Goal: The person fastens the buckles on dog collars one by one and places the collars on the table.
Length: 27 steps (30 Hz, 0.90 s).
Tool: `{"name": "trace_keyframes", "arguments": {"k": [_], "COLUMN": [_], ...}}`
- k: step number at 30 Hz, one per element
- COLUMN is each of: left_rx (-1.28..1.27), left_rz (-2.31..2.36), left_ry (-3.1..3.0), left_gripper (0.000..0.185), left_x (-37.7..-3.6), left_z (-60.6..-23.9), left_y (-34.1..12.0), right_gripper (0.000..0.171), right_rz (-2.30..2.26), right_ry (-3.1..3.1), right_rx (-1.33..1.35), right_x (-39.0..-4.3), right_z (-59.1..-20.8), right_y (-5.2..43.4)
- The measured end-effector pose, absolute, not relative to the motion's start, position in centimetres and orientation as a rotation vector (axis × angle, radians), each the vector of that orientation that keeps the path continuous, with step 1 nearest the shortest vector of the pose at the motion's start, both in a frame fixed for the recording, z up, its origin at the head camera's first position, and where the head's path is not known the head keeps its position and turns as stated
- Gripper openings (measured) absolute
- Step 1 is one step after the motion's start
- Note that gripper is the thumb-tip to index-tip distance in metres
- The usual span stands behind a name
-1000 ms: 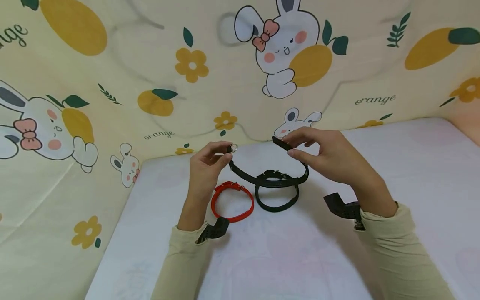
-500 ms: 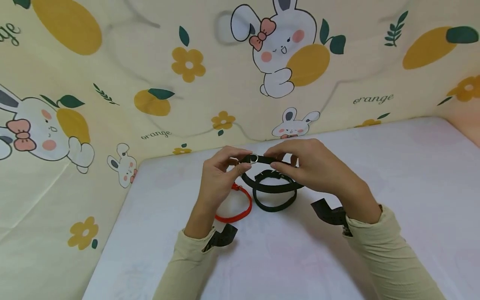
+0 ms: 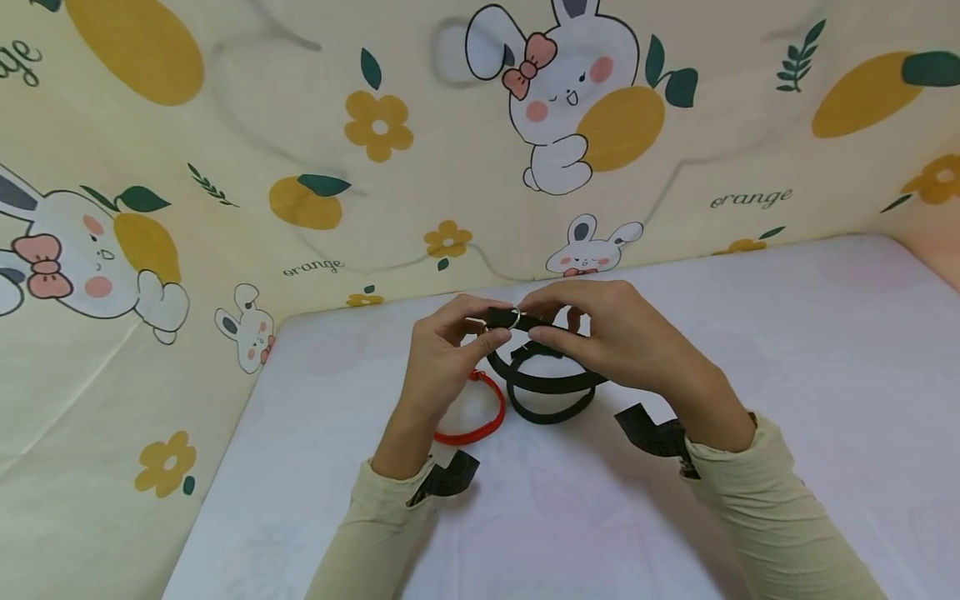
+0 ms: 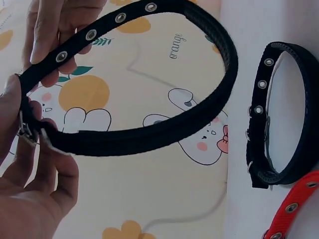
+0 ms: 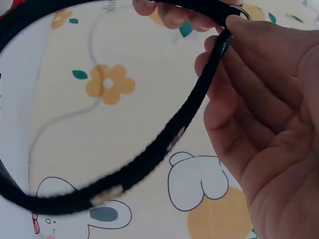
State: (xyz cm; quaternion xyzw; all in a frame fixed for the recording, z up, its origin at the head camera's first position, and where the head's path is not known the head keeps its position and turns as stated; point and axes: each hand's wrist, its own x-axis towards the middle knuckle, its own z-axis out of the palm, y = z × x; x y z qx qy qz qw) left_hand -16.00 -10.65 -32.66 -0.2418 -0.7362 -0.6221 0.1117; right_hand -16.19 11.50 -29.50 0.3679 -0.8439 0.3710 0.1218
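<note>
Both hands hold a black collar (image 3: 551, 384) up in a loop above the table. My left hand (image 3: 446, 350) pinches its buckle end, where a metal ring (image 3: 515, 317) shows. The free end is pinched by my right hand (image 3: 611, 333), right beside the left fingertips. In the left wrist view, metal eyelets (image 4: 90, 35) line the strap, and the buckle (image 4: 27, 130) sits at the left fingers. Whether the strap end passes through the buckle is hidden by the fingers. The right wrist view shows the collar (image 5: 149, 162) curving away from the right hand (image 5: 279, 114).
On the white table (image 3: 555, 517) lie a second black collar (image 3: 551, 417), its loop buckled, and a red collar (image 3: 491, 425) to its left, partly behind the left hand. A cream cloth (image 3: 420, 50) printed with rabbits and oranges hangs behind the table.
The hands have come together: the left moved right, the right moved left and slightly down. The two collar ends, apart one second ago, now meet between the fingertips.
</note>
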Motion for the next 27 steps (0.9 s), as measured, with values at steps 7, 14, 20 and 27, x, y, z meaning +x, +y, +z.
{"name": "trace_keyframes", "arguments": {"k": [7,14,20,27], "left_rx": [-0.596,-0.386,-0.333,-0.471], "left_rz": [-1.809,-1.843,-1.863,-1.715], "left_ry": [-2.116,-2.132,-2.144,-2.25], "left_gripper": [0.02,0.02,0.022,0.023], "left_x": [-15.7,-15.4,-15.4,-15.6], "left_z": [-32.2,-31.9,-31.6,-31.3], "left_y": [-10.3,-10.5,-10.8,-11.8], "right_gripper": [0.043,0.039,0.027,0.017], "right_rz": [1.088,1.025,1.014,1.015], "right_ry": [-2.53,-2.73,-2.687,-2.613], "right_rx": [1.023,0.951,0.996,0.985], "right_x": [-16.3,-16.9,-17.2,-17.1], "right_z": [-29.3,-29.4,-29.5,-29.4], "right_y": [11.6,13.4,13.6,13.6]}}
